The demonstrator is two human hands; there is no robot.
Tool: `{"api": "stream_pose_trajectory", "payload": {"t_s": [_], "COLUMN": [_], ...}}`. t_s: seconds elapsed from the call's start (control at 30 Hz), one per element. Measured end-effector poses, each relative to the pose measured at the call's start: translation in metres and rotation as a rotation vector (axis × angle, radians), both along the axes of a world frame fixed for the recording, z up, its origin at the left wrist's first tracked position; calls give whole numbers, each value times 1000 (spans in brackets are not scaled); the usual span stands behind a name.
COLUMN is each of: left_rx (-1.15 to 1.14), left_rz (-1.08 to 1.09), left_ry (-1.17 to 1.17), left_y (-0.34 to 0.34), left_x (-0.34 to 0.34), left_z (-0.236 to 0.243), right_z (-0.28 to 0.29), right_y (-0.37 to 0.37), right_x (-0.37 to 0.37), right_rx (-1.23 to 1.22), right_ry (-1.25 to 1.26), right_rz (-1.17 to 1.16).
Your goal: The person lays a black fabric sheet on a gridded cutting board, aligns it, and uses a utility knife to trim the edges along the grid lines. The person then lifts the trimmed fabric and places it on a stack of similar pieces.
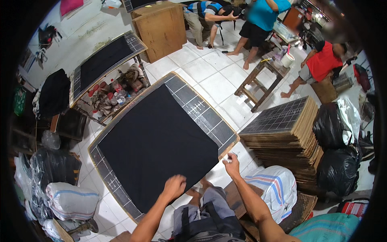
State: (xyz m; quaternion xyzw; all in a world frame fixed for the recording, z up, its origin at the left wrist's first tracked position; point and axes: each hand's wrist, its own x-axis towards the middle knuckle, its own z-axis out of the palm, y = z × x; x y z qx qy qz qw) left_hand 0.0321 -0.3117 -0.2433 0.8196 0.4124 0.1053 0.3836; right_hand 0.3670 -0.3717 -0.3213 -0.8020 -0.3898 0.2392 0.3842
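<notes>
A black cloth (155, 141) lies spread over a dark board (201, 117) marked with white grid lines, leaving strips of the board bare along its left and right sides. My left hand (175, 186) is over the cloth's near edge, back of the hand up. Its fingers are bent and smeared, so I cannot make out whether they grip the fabric. My right hand (231, 165) hovers just off the board's near right corner, apart from the cloth. Its thumb and fingers are apart, and nothing shows between them.
A tall stack of boards (278, 137) stands to the right beside black plastic bags (338, 169). White woven sacks (72, 200) sit low on the left. Another cloth-covered board (102, 60) rests on a rack. A wooden stool (262, 82) and several people occupy the far floor.
</notes>
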Motion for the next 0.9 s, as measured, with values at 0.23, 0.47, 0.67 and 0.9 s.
{"api": "stream_pose_trajectory", "payload": {"t_s": [0.23, 0.47, 0.67, 0.9], "left_rx": [402, 496, 200, -59], "left_rz": [-250, -671, -732, -652], "left_ry": [-89, 349, 292, 156], "left_y": [150, 190, 210, 225], "left_x": [156, 216, 229, 239], "left_z": [5, -16, -10, -22], "right_z": [36, 26, 31, 25], "right_y": [65, 82, 83, 107], "right_x": [-37, -38, -37, -22], "right_rx": [139, 9, -134, 141], "right_ry": [-315, -179, 269, 910], "right_rz": [-66, 0, -79, -390]}}
